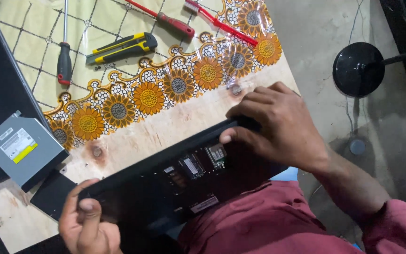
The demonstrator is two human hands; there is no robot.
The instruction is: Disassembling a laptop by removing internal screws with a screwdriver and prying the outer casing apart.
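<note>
I hold a black laptop base tilted on edge against the wooden table's near edge, its open underside with small circuit boards facing me. My left hand grips its lower left corner, thumb on top. My right hand clamps the upper right end, fingers curled over the edge. A maroon sleeve covers my right arm.
A grey optical drive and a small black cover lie at the left. On the sunflower-patterned cloth lie a screwdriver, a yellow-black utility knife, a red-handled tool and a red toothbrush. A black round stand base sits on the floor.
</note>
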